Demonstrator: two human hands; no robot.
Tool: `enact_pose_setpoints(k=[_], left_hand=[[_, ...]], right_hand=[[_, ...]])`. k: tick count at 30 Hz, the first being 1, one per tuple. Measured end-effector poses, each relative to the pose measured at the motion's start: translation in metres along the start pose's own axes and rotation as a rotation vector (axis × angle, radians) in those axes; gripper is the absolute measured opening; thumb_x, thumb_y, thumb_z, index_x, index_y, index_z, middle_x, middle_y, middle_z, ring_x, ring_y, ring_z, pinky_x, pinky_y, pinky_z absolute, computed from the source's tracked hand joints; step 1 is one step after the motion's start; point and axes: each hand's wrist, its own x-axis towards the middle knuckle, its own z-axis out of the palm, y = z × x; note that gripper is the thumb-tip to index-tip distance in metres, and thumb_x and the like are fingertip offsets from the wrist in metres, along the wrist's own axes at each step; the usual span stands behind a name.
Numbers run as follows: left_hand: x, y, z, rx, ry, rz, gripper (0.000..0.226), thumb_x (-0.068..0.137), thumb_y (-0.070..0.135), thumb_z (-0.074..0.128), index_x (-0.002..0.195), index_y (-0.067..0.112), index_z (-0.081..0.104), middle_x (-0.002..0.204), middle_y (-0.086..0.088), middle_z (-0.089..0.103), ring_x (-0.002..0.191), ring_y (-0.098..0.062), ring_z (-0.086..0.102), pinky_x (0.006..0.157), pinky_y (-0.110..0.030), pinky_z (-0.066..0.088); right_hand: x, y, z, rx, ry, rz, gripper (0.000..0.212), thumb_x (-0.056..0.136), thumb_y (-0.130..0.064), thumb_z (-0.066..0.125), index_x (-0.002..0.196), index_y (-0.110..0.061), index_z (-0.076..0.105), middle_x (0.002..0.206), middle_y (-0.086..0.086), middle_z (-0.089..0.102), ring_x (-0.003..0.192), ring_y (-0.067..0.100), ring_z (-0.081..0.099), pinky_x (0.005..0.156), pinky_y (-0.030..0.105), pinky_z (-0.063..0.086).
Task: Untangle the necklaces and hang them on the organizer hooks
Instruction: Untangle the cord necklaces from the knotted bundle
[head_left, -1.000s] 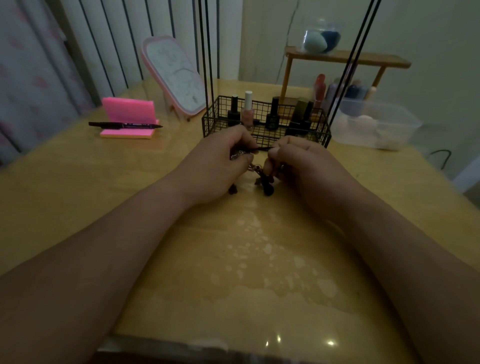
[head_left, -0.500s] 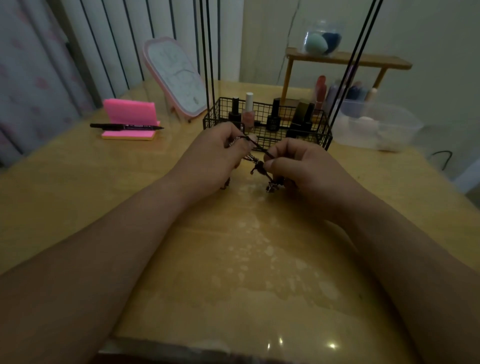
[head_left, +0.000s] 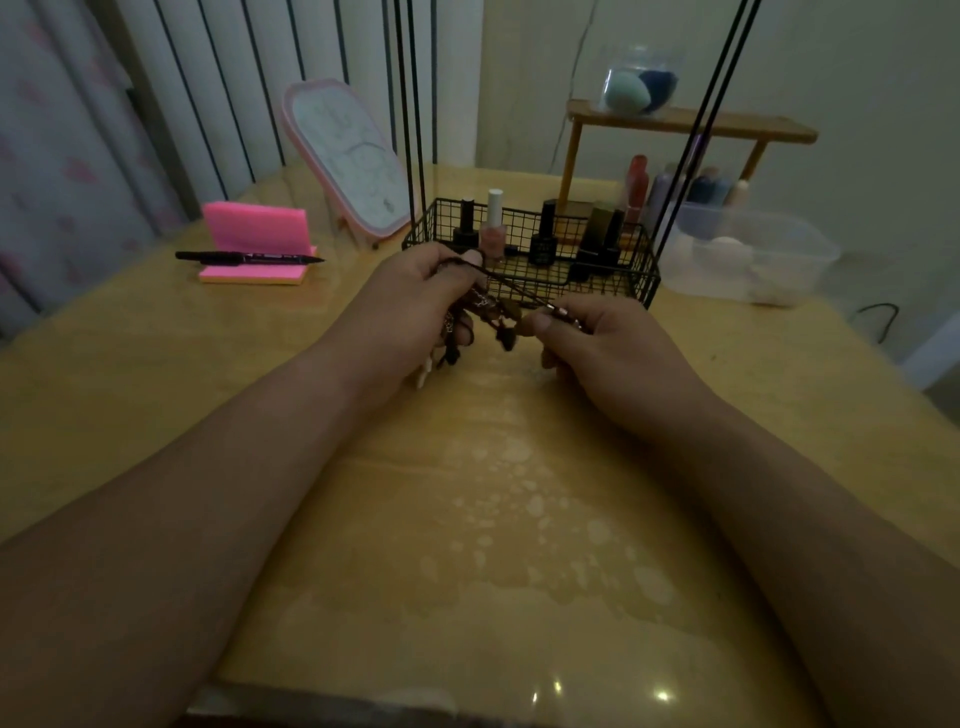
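Pinching tangled necklaces (head_left: 497, 313) between both hands: left hand (head_left: 410, 312) fingers curled on cord at 10 o'clock, right hand (head_left: 618, 353) thumb-forefinger grip at 3 o'clock, knot strung between.

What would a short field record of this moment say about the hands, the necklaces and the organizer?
left hand: pinches a dark cord of the necklaces
right hand: pinches the other side of the tangle
necklaces: bunched between both hands, pendants dangling over the table
organizer: black wire basket with tall rods, behind the hands; hooks out of frame
in basket: nail polish bottles
far left: pink notepad with pen
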Motion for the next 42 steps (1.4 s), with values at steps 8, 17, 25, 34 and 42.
enact_pose_setpoints(k=[8, 17, 25, 34, 42], left_hand=[[-0.003, 0.004, -0.009, 0.04, -0.2, -0.093, 0.038, 0.107, 0.033, 0.051, 0.087, 0.013, 0.076, 0.077, -0.01, 0.071, 0.055, -0.02, 0.055, 0.048, -0.027, 0.042], [-0.009, 0.007, -0.003, -0.162, -0.49, -0.211, 0.045, 0.108, 0.028, 0.036, 0.116, 0.005, 0.074, 0.083, -0.006, 0.075, 0.05, -0.015, 0.052, 0.044, -0.023, 0.042], [-0.006, 0.005, -0.004, -0.189, -0.504, -0.203, 0.041, 0.109, 0.027, 0.037, 0.123, 0.011, 0.072, 0.085, -0.006, 0.077, 0.047, -0.014, 0.051, 0.041, -0.022, 0.041], [-0.006, 0.007, -0.005, -0.095, -0.509, -0.055, 0.027, 0.101, -0.002, 0.048, 0.123, 0.004, 0.062, 0.056, 0.001, 0.066, 0.037, -0.006, 0.048, 0.037, -0.017, 0.037], [-0.006, 0.008, -0.003, 0.113, -0.403, -0.041, 0.012, 0.1, -0.001, 0.058, 0.11, 0.005, 0.057, 0.062, 0.0, 0.072, 0.038, -0.012, 0.051, 0.035, -0.02, 0.037]], right_hand=[[-0.001, -0.004, -0.005, 0.309, -0.034, 0.121, 0.029, 0.11, -0.034, 0.048, 0.11, -0.025, 0.075, 0.076, -0.003, 0.065, 0.065, 0.008, 0.061, 0.061, 0.024, 0.048], [-0.002, -0.002, -0.001, 0.071, 0.044, 0.071, 0.028, 0.105, -0.04, 0.057, 0.127, -0.026, 0.067, 0.108, -0.004, 0.07, 0.09, 0.003, 0.068, 0.069, 0.019, 0.053], [-0.001, -0.003, -0.01, 0.303, 0.043, 0.048, 0.017, 0.102, -0.017, 0.055, 0.104, -0.024, 0.071, 0.101, 0.0, 0.073, 0.092, 0.015, 0.072, 0.082, 0.036, 0.059], [-0.003, -0.002, -0.015, 0.529, -0.332, 0.147, 0.033, 0.107, -0.024, 0.04, 0.117, -0.016, 0.07, 0.098, 0.009, 0.077, 0.098, 0.025, 0.076, 0.097, 0.045, 0.056], [-0.004, -0.002, -0.022, 0.55, -0.311, 0.125, 0.015, 0.105, -0.011, 0.054, 0.11, -0.004, 0.066, 0.071, 0.002, 0.065, 0.074, 0.021, 0.066, 0.071, 0.035, 0.059]])
